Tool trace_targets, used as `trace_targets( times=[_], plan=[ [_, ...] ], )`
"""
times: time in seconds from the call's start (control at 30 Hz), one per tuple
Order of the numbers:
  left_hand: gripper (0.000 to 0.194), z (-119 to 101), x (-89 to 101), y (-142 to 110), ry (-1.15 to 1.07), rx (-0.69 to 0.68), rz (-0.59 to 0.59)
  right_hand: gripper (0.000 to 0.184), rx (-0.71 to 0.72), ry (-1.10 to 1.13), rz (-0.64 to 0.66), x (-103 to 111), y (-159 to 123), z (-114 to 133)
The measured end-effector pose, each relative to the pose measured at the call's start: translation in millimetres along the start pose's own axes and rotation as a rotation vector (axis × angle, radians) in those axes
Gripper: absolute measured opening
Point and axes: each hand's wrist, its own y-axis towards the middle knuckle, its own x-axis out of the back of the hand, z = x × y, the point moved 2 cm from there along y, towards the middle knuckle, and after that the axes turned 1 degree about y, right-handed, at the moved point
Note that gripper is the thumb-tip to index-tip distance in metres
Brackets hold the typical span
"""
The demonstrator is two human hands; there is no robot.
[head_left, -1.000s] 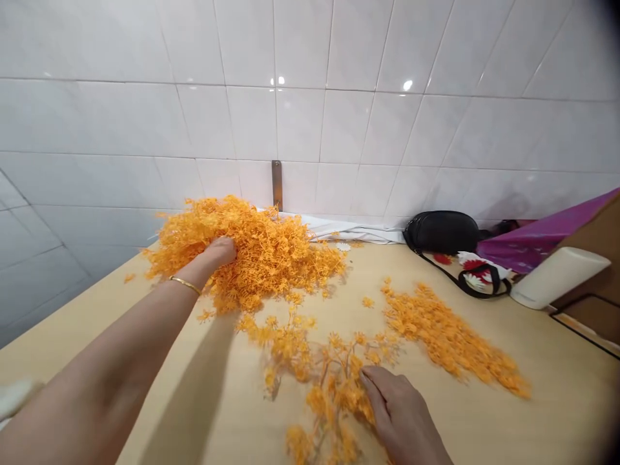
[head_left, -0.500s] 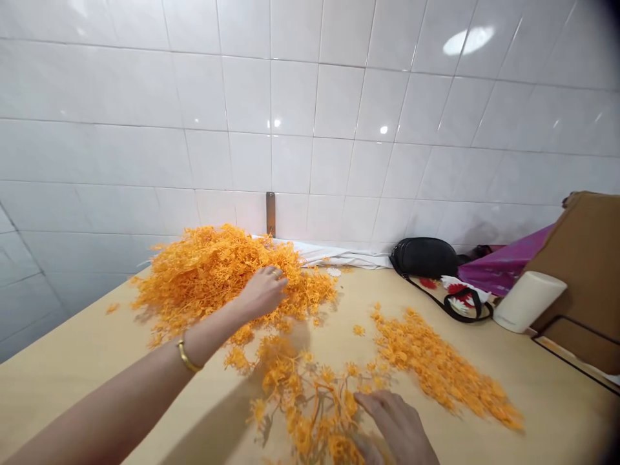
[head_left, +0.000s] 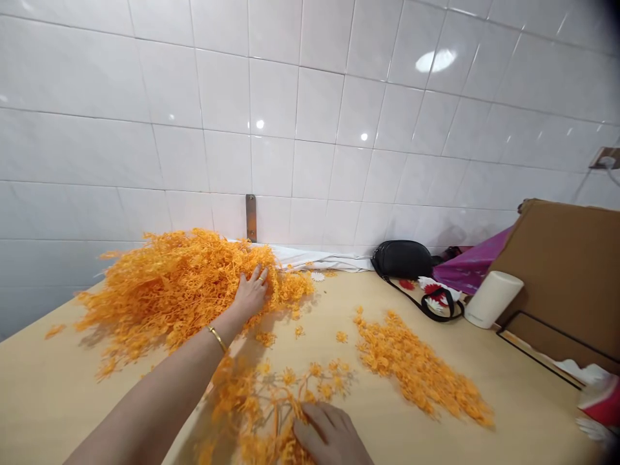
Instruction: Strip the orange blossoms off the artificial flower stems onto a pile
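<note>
My left hand point(head_left: 252, 292) lies against the right side of a big heap of orange artificial flower sprigs point(head_left: 169, 290). Its fingers are spread over the sprigs, and I see no closed grip. A gold bangle point(head_left: 217, 337) circles that wrist. Low in the view, my right hand point(head_left: 334, 434) has its fingers curled around the stems of a looser bunch of orange flower sprigs point(head_left: 264, 410). Part of this bunch is blurred, and the fingertips are partly hidden among the stems. To the right lies a long strip of loose orange flower heads point(head_left: 419, 365) on the table.
A black bag point(head_left: 402, 258) with a strap stands by the tiled wall. Beside it are a purple bag point(head_left: 472, 265), a cream cylinder point(head_left: 493, 298) and a brown cardboard box point(head_left: 557, 278). White cloth point(head_left: 320, 258) runs along the table's back edge.
The view has swung right. My left hand has spread its fingers against the heap, which has spread outward to the left. My right hand has moved in closer to the stems.
</note>
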Motion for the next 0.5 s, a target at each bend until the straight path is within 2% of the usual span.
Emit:
trace_targets(
  times=[0.13, 0.23, 0.37, 0.5],
  plan=[
    [0.035, 7, -4.2, 13, -0.004, 0.055, 0.09, 0.051, 0.031, 0.125, 0.092, 3, 35, -2],
    [0.033, 4, -6.3, 19, -0.026, 0.022, 0.154, 0.055, 0.028, 0.171, 0.1, 7, 46, -6],
    [0.029, -3, 2.0, 16, -0.071, -0.065, 0.17, 0.06, -0.059, 0.133, -0.047, 13, 34, -17],
    [0.024, -13, 26.5, -3, -0.127, -0.165, 0.099, 0.047, -0.179, 0.129, -0.148, 25, 7, -27]
  ],
)
